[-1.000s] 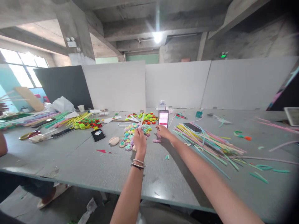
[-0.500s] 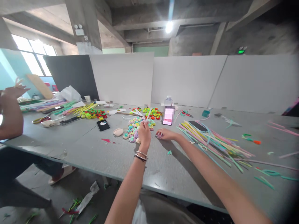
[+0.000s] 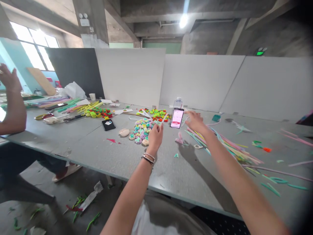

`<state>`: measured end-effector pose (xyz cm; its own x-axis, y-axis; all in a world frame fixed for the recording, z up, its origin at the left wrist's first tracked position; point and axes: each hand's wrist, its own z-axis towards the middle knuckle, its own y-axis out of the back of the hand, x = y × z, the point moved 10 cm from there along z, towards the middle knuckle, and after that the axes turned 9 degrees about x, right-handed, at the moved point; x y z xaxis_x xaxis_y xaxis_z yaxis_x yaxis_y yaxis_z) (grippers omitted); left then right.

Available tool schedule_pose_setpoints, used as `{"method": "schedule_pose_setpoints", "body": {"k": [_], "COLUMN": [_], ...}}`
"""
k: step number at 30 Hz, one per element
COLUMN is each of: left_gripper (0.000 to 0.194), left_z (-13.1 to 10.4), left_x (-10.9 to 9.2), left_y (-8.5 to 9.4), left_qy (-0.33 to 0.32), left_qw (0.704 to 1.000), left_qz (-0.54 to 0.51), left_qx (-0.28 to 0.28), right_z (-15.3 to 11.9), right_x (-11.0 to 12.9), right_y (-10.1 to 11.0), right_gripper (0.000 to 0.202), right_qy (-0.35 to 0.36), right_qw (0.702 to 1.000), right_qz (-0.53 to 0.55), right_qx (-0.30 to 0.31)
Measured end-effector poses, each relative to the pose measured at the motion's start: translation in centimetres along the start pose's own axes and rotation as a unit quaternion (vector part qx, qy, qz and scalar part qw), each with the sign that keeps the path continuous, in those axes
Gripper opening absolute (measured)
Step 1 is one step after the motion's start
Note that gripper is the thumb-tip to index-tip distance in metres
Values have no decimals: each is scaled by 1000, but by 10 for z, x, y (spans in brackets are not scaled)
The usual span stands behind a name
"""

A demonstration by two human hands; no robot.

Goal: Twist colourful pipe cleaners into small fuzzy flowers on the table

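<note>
Low over the table, my left hand (image 3: 156, 133) is closed, a thin white strip (image 3: 164, 118) standing up from its fingertips. Just left of that hand lies a heap of pastel fuzzy flower-like pieces (image 3: 141, 129). My right hand (image 3: 195, 121) is stretched forward with its fingers apart, holding nothing visible. Its fingertips are beside the right edge of a propped phone (image 3: 177, 118) with a lit pink screen; whether they touch it I cannot tell. Below that hand, a small pink fuzzy piece (image 3: 180, 138) rests on the table.
Behind the phone stands a clear bottle (image 3: 178, 102). Bundled pastel pipe cleaners (image 3: 230, 145) lie to the right. Red and green fuzzy pieces (image 3: 99, 113) and a black phone (image 3: 108, 124) are left. Another person's arm (image 3: 12, 101) is raised at the far left.
My right hand has left the pink piece on the table and moved up and forward to the phone, which now leans more. My left hand has shifted slightly right with the white strip.
</note>
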<state>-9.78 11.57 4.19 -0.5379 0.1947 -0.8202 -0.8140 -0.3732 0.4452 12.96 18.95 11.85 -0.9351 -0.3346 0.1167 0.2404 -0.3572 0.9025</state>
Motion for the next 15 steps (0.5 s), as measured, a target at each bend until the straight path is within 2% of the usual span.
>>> {"method": "schedule_pose_setpoints", "body": {"k": [3, 5, 6, 7, 9, 12, 13, 15], "left_gripper": [48, 49, 47, 45, 43, 42, 42, 43], "left_z": [-3, -11, -16, -23, -39, -58, -61, -65], "left_x": [-13, -20, -23, -25, -24, -20, -19, -18], "left_y": [-17, -36, -47, -59, -84, -110, -115, -121], "left_qy": [-55, -95, -116, -134, -161, -178, -180, -184], "left_qw": [993, 976, 963, 946, 906, 861, 856, 849], "left_qz": [82, 142, 173, 206, 269, 326, 333, 336], "left_qx": [70, 135, 172, 211, 283, 346, 354, 364], "right_z": [-3, -8, -13, -19, -34, -57, -63, -70], "right_x": [-27, -44, -52, -60, -75, -93, -98, -105], "right_y": [30, 30, 22, 9, -30, -101, -116, -129], "right_gripper": [48, 46, 44, 43, 43, 41, 40, 39], "right_qy": [-64, -79, -85, -95, -124, -166, -181, -203], "right_qw": [996, 993, 993, 992, 992, 980, 974, 969], "right_qz": [19, 27, 26, 21, 1, -54, -63, -65], "right_qx": [-66, -82, -84, -77, -35, 93, 117, 123]}}
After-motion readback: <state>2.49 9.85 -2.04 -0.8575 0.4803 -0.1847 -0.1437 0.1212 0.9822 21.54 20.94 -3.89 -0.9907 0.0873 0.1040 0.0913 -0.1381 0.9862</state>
